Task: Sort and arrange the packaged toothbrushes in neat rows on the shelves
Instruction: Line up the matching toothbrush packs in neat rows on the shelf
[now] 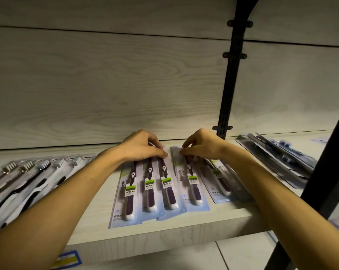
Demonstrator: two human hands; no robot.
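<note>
Toothbrush packs [157, 190] lay overlapping at centre frame on the shelf [194, 223], the left hand [143, 146] and right hand [201, 146] each curled in a pinching grip on their top ends, so a tug could fan the slippery row askew.
</note>
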